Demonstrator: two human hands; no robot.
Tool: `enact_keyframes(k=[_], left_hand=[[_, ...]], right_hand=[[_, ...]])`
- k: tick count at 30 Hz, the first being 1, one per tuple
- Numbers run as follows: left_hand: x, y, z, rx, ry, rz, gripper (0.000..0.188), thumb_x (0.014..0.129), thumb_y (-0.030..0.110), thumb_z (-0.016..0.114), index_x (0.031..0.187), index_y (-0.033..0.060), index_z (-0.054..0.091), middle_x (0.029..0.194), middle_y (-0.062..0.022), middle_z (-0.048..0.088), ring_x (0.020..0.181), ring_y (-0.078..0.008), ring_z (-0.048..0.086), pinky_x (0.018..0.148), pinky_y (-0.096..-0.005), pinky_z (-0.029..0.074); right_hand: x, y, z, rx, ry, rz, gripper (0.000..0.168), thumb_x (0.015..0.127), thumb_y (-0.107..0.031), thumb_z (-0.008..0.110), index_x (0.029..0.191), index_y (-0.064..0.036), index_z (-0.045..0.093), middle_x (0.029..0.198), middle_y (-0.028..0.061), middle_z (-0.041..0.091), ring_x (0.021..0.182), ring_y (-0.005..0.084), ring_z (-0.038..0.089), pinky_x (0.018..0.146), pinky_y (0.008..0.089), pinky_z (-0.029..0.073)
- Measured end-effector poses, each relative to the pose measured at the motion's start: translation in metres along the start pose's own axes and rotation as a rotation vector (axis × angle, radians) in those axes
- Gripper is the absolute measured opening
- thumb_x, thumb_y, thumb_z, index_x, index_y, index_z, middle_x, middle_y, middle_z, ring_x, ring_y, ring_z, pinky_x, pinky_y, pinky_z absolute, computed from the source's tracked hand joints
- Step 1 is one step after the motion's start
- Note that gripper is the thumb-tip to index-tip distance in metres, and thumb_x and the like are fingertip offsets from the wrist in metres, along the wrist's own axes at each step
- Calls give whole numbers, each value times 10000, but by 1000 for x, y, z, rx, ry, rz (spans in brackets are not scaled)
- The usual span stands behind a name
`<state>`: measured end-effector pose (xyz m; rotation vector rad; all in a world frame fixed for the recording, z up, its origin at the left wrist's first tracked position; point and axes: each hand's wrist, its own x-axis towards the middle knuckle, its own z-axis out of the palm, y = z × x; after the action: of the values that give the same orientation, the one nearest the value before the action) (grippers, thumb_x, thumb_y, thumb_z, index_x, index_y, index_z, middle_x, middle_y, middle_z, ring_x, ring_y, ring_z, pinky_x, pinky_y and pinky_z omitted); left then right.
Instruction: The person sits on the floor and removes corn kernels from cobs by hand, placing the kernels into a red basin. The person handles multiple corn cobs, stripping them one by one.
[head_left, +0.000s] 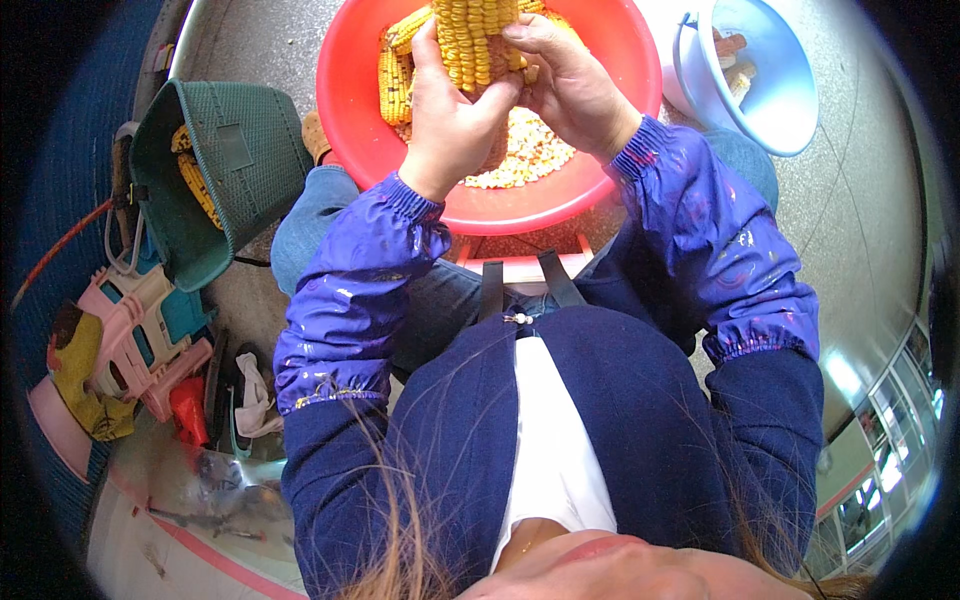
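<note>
Both hands are raised over a red plastic basin, holding one ear of dried yellow corn upright between them. My left hand wraps the near end of the ear, its thumb lying across the cob. On the other side, my right hand has its thumb and fingers against the kernels. Part of the ear's lower right shows bare reddish cob, and its top is cut off by the picture's edge. Loose corn kernels lie in the basin below, with several whole ears of corn at its left.
To the left, a green woven-texture basket lies tilted with corn ears inside. At the right stands a pale blue bucket holding cobs. Pink and white plastic stools are piled at the lower left.
</note>
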<state>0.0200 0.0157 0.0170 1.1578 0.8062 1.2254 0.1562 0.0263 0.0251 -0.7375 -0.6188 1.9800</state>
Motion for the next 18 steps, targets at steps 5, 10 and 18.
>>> enact_keyframes(k=[5,10,18], left_hand=[[2,9,5,79,-22,3,738,763,-128,524,1403,59,208,1238,-135,491,1122,-232,532,938,-347,458],[0,14,8,67,33,-5,713,761,-121,546,1385,50,247,1227,-120,499,1121,-222,533,947,-347,449],[-1,14,5,148,32,-12,715,753,-103,562,1378,37,246,1225,-118,498,1124,-217,531,959,-347,440]], right_hand=[[3,8,-16,-51,26,-19,402,924,-213,491,1288,-43,473,1215,85,582,1100,200,584,963,354,465],[-1,3,-4,111,2,-25,394,851,-80,465,1240,-20,490,1181,96,586,1081,197,589,942,323,477],[-2,-6,9,113,-29,-16,459,904,-195,380,1345,-78,427,1227,84,589,1091,200,599,934,339,488]])
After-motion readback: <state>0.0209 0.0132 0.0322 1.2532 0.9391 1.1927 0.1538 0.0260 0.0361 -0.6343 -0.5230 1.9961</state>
